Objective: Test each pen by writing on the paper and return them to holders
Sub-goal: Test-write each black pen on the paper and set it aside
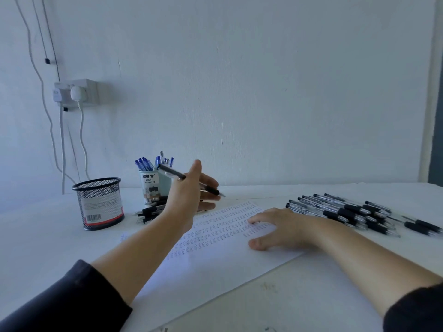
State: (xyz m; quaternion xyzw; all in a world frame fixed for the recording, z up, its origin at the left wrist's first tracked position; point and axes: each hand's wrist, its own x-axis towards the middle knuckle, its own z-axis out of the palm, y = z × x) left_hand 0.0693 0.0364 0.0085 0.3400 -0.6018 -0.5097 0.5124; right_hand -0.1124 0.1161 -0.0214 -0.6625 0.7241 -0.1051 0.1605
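Observation:
My left hand (191, 190) is raised above the far edge of the paper (215, 257) and holds a black pen (167, 170) between thumb and fingers, its tip pointing right. My right hand (280, 227) lies flat on the paper with fingers spread over the rows of small written marks. A light DIY desk organizer (149, 186) with several blue pens stands just behind my left hand. A black mesh holder (100, 203) stands left of it. A heap of black pens (347, 213) lies on the table to the right.
Several black pens (151, 212) lie on the white table (311, 295) at the foot of the organizer. A wall socket with plugs and hanging cables (76, 93) is on the wall at the back left.

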